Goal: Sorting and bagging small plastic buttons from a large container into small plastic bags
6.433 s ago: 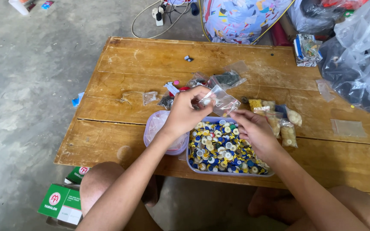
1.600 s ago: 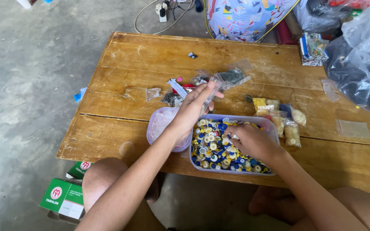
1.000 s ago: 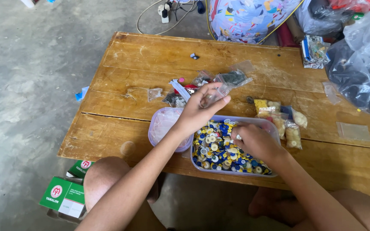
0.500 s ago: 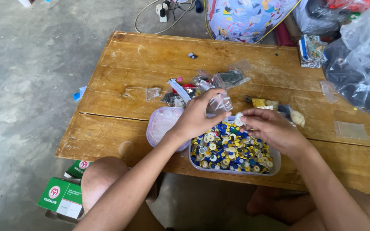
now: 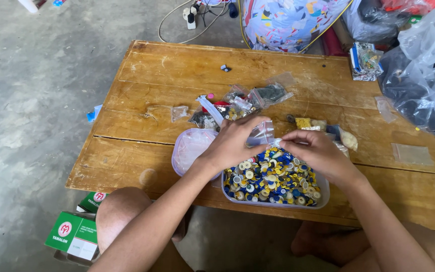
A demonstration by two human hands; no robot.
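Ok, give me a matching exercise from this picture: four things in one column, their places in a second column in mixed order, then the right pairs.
Things
1. small clear bag
2. tub of buttons
3. green box
4. grey plastic sack

Places
A. on the floor beside the person's knee
B. at the table's near edge, under both hands
C. at the table's far right end
D. pinched between the left hand and right hand

Pairs: 1-D, 2-B, 3-A, 4-C
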